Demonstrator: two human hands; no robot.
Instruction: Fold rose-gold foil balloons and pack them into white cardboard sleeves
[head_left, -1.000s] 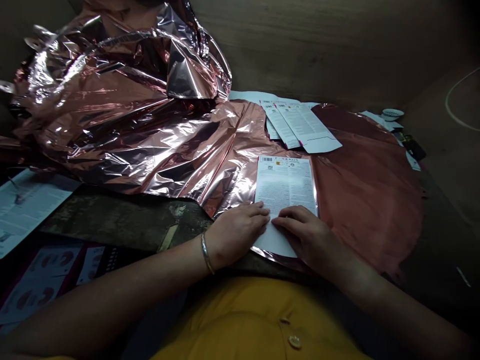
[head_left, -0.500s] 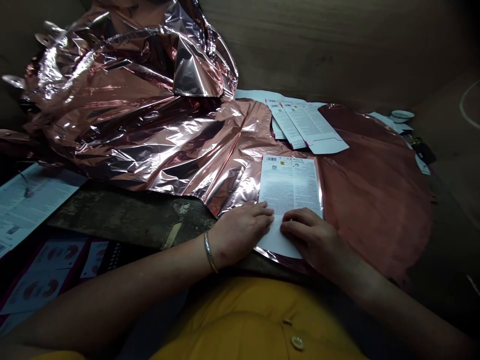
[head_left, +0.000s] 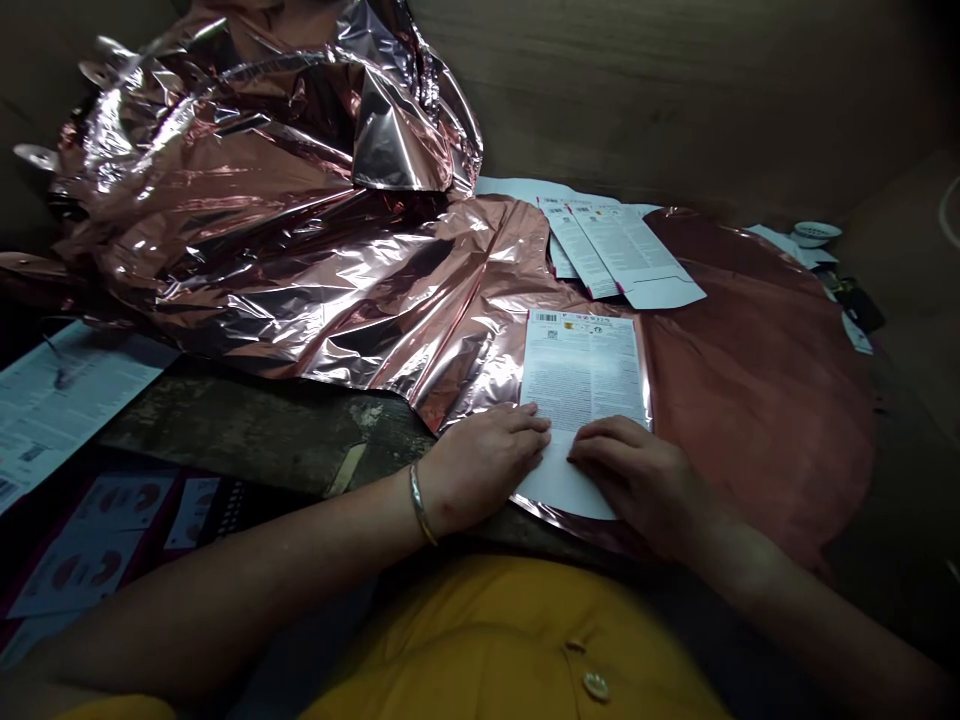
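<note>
A white printed paper packet (head_left: 583, 385), with a barcode and small text, lies on rose-gold foil (head_left: 757, 420) directly before me. My left hand (head_left: 484, 465) rests flat on the packet's lower left side, fingers stretched out. On the lower right part, my right hand (head_left: 649, 480) has its fingers bent and drawn together against the paper. Its thumb is hidden, so whatever lies between the fingertips does not show. The foil shows around the packet, with a shiny edge along its right side and below it.
Crumpled foil (head_left: 247, 220) is heaped at the left and back. Similar printed packets (head_left: 637, 255) overlap behind the front one. A printed sheet (head_left: 82, 400) lies far left, above printed cards (head_left: 79, 570). A small white dish (head_left: 815, 234) sits at the back right.
The whole view has shifted slightly. My right hand has moved a little to the right across the packet, while my left hand stays nearly in place.
</note>
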